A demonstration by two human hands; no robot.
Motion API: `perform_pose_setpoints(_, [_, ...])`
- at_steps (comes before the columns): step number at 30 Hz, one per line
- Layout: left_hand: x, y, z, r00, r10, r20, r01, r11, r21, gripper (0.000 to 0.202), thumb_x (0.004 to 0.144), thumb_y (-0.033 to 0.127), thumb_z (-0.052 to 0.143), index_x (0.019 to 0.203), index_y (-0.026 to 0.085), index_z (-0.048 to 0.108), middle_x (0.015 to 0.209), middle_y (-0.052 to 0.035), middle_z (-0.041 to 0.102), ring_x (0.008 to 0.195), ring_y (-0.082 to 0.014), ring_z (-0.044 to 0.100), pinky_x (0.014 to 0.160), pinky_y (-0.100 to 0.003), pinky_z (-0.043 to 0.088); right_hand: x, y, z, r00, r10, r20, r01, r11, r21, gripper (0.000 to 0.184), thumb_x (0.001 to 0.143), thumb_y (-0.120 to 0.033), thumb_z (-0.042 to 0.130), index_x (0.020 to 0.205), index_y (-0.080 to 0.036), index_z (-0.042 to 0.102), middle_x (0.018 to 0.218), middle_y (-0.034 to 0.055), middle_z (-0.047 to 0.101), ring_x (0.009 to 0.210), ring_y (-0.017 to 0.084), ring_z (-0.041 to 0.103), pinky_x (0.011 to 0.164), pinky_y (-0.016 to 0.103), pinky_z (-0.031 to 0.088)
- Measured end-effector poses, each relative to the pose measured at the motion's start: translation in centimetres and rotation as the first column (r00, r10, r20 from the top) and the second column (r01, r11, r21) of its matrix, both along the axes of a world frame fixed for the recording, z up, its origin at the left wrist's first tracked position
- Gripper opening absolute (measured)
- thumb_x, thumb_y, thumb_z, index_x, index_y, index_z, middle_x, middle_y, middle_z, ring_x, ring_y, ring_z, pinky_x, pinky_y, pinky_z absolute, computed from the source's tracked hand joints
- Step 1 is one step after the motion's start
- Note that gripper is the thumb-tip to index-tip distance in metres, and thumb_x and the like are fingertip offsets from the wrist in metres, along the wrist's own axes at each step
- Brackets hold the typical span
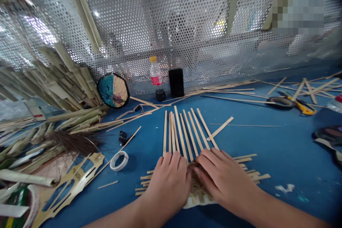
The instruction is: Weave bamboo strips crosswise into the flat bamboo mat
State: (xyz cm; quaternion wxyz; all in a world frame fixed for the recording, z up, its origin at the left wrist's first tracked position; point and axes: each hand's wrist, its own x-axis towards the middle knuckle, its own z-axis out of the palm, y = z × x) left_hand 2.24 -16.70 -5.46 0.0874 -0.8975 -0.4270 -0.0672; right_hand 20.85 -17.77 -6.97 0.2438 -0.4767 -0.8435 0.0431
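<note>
The left hand point(168, 181) and right hand point(221, 178) lie nearest, side by side, fingers stretched flat and pressing down, clasping nothing. Under them sits the woven bamboo mat point(199, 196), on the blue table point(280, 156), its unwoven strips point(184, 131) fanning away beyond the mat.

The strips look thin, light and springy. They would likely slide apart or splinter if lifted by one end, so pressing on the woven crossings seems the safer hold.

A loose strip point(220, 128) lies just beyond the mat to the right, and a white tape roll point(119, 160) sits left of it. Right of the mat the table offers room. Far beyond the mat, a bottle point(155, 74) stands against the mesh wall point(187, 25).
</note>
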Motion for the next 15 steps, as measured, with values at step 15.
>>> perform_pose_setpoints(15, [-0.6,-1.1,0.2,0.994,0.026,-0.105,-0.029,0.999,-0.027,0.029,0.095,0.035,0.044,0.115,0.021,0.059,0.114,-0.0111,0.064,0.095,-0.0296,0.059,0.074,-0.047,0.054,1.0,-0.2,0.2,1.000,-0.010,0.022,0.010,1.000,-0.002,0.017,0.096,-0.024,0.043,0.091,-0.021,0.059,0.093,0.0060,0.062,0.083,0.023,0.058,0.071,0.041,0.048])
